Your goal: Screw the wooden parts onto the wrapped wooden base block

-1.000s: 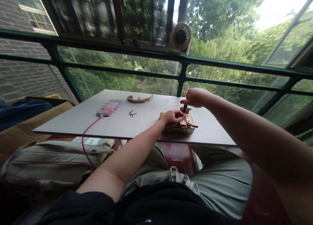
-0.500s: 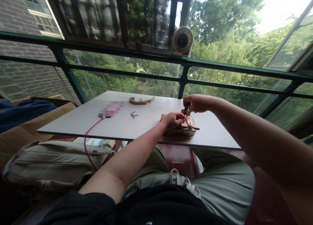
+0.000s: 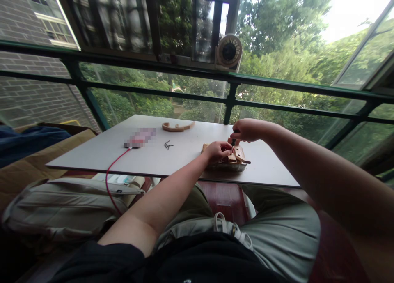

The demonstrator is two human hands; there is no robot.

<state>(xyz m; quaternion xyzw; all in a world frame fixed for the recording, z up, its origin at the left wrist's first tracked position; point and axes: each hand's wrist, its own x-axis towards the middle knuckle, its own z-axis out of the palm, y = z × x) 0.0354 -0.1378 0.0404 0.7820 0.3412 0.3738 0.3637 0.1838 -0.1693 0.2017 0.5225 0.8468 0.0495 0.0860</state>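
Note:
A small wooden model (image 3: 237,156) made of flat cut pieces rests near the front edge of a white table (image 3: 154,155). My left hand (image 3: 217,150) is closed on the model's left side and holds it steady. My right hand (image 3: 248,129) is curled round a small black-handled screwdriver (image 3: 233,142) that stands upright, its tip down on the top of the model. Part of the model is hidden behind my left fingers.
A curved wooden piece (image 3: 177,127) lies at the table's far edge. A few small dark metal bits (image 3: 168,144) lie mid-table. A blurred device (image 3: 139,137) with a red cable (image 3: 112,168) sits at the left. A grey bag (image 3: 67,205) lies beside my lap. Green window rails stand behind the table.
The view shifted slightly between the earliest frame and now. My right hand has sunk a little toward the model with the screwdriver. My left hand stays on the model.

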